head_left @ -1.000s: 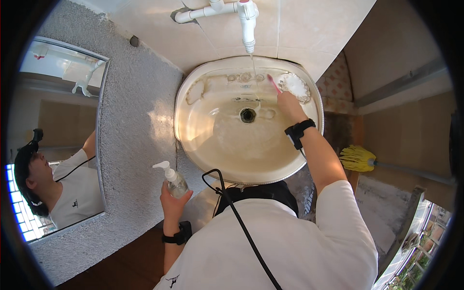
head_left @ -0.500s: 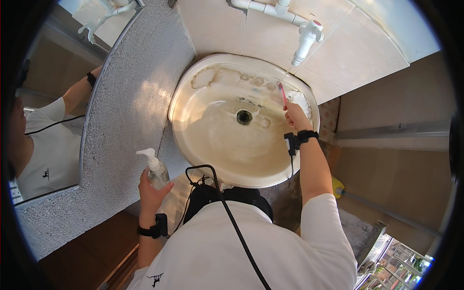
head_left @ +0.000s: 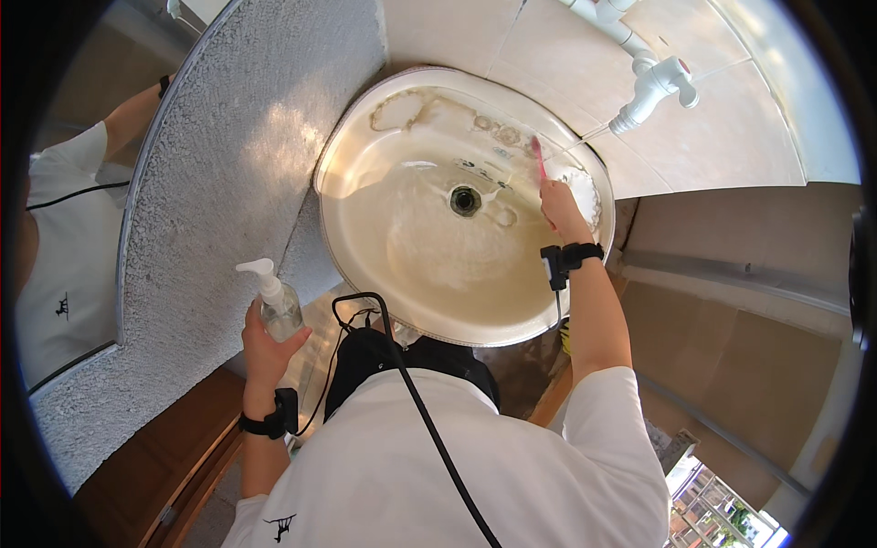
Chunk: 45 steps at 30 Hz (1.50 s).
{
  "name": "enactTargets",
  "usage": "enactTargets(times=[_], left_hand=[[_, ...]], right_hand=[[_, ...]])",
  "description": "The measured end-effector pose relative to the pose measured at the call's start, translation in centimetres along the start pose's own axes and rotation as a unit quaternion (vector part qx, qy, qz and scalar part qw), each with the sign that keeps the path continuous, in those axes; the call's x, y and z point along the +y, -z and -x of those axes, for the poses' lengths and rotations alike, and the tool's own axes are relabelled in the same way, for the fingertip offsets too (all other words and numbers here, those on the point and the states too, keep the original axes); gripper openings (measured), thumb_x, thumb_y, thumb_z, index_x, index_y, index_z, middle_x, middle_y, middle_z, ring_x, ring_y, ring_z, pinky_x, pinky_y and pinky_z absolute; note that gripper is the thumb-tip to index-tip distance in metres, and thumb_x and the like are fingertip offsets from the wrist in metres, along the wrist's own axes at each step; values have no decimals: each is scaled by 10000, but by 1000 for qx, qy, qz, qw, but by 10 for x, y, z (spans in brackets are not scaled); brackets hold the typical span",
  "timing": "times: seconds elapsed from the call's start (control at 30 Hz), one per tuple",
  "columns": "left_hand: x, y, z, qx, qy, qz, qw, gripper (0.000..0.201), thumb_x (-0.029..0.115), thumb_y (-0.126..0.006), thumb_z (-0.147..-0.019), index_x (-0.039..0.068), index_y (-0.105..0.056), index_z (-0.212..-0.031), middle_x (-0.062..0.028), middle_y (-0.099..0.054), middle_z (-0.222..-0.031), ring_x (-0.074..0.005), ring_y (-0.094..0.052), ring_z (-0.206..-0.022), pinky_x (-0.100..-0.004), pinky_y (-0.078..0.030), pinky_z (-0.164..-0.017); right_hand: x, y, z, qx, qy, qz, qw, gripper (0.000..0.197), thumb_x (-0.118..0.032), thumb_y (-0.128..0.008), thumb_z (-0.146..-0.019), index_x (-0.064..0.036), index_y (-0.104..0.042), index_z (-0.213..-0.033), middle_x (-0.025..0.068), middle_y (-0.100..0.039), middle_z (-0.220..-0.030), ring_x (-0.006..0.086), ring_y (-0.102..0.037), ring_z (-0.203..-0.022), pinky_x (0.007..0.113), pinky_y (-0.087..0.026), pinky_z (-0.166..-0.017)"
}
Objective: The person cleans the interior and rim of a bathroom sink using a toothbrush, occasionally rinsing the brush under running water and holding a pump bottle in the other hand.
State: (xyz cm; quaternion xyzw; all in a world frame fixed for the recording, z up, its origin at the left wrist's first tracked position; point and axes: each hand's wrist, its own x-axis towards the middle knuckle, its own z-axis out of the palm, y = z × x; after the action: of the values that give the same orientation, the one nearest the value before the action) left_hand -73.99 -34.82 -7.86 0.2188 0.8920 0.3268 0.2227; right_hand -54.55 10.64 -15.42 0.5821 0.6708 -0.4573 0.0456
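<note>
A clear pump bottle [head_left: 282, 313] with a white pump head stands upright in my left hand [head_left: 265, 345], whose fingers wrap round it beside the grey wall. Over the right part of the basin, my right hand [head_left: 562, 212] is closed on the handle of a pink toothbrush [head_left: 539, 161]. The brush points away from me, its head near a thin stream of water from the white tap [head_left: 650, 94]. Below them lies the cream oval washbasin [head_left: 365, 239], stained along its back ledge, with a dark drain [head_left: 465, 201] in the middle.
On the left, a rough grey wall [head_left: 215, 210] carries a mirror [head_left: 78, 265] reflecting part of me. White pipes [head_left: 612, 23] run along the tiled wall behind the basin. A black cable [head_left: 416, 365] hangs across my front. A window grille [head_left: 717, 507] shows at lower right.
The view has shifted and tilted, so the tap appears further right and lower. Both hands keep hold of the bottle and the toothbrush; the brush stays by the water stream.
</note>
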Motion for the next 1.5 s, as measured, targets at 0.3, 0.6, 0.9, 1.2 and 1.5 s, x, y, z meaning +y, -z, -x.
enactTargets(times=[0.3, 0.6, 0.9, 1.2, 1.5], left_hand=[[93, -16, -37, -68, -45, 74, 994, 720, 175, -767, -639, -9, -349, -1196, -213, -512, -1104, -323, -524, -1029, -391, -418, -879], [165, -167, -120, -399, -194, 40, 895, 839, 332, -754, -620, -56, -313, -1219, -248, -568, -945, -357, -573, -868, -367, -452, -783], [218, -256, -120, -402, -108, 214, 884, 657, 250, -711, -669, -60, -415, -1167, -151, -587, -914, -202, -577, -802, -295, -448, -705], [205, -273, -136, -403, -48, 270, 873, 507, 142, -701, -697, -49, -467, -1104, -131, -593, -896, -183, -590, -789, -294, -456, -683], [205, -242, -144, -431, 10, 210, 877, 528, 243, -688, -703, -41, -490, -1102, -99, -591, -823, -159, -564, -746, -280, -443, -654]], right_hand=[[26, 1, 12, 85, 205, 166, 961, 457, -313, -364, -909, 79, -587, -830, 303, -580, -860, 433, -560, -838, 465, -439, -726], [0, 36, 86, 128, 101, -313, 936, 277, -246, -483, -913, 2, -581, -838, -27, -399, -506, 61, -340, -422, 252, -281, -398], [-10, 32, 34, 192, 193, -311, 910, 295, -167, -533, -879, 15, -575, -1107, -59, -431, -591, 22, -353, -492, 197, -268, -436], [-2, 19, 7, 154, 133, -234, 951, 288, -169, -520, -867, 47, -596, -1042, -7, -489, -589, 61, -423, -518, 230, -327, -470], [10, 13, 42, 153, 92, -239, 954, 282, -229, -485, -889, 27, -585, -949, -27, -418, -548, 73, -388, -486, 243, -324, -457]])
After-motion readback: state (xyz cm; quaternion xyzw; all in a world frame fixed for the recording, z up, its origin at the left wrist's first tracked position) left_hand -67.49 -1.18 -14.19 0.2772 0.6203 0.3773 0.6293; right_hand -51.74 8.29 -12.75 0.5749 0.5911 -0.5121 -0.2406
